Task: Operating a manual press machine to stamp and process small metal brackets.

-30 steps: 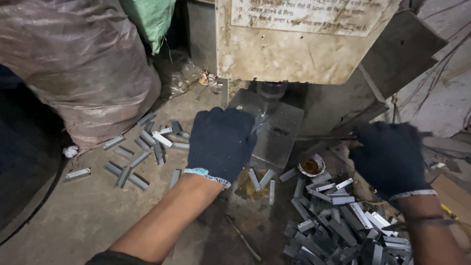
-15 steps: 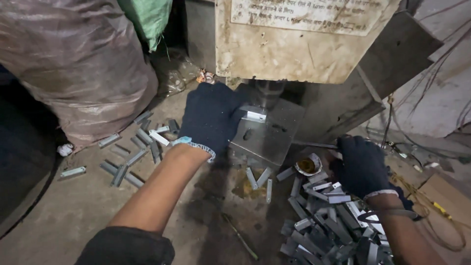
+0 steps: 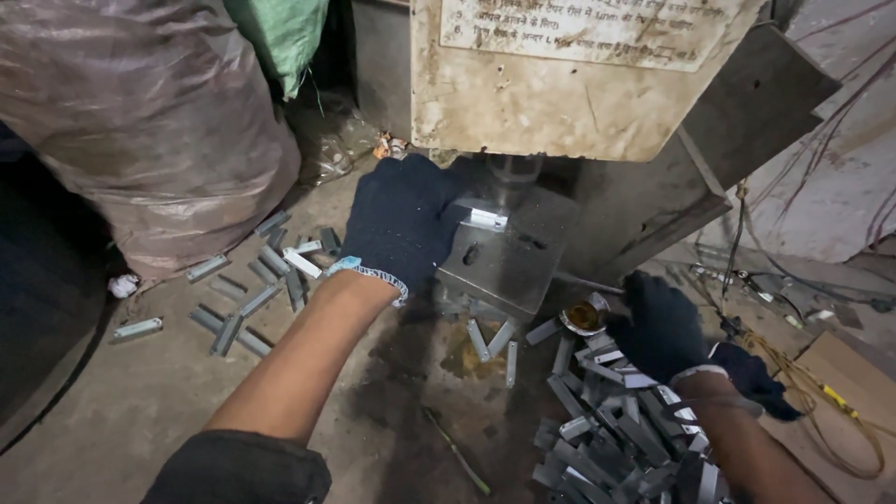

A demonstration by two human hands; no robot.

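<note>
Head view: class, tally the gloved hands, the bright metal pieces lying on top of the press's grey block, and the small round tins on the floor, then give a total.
Hands in dark blue knitted gloves: 2, left hand and right hand
Small bright metal piece on the grey steel block: 1
Small round metal tin: 1
Total: 4

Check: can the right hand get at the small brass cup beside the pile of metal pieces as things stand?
Probably yes. The right hand rests on the pile of metal pieces, right next to the brass cup, with nothing between them. The left hand is away at the press block.
</note>
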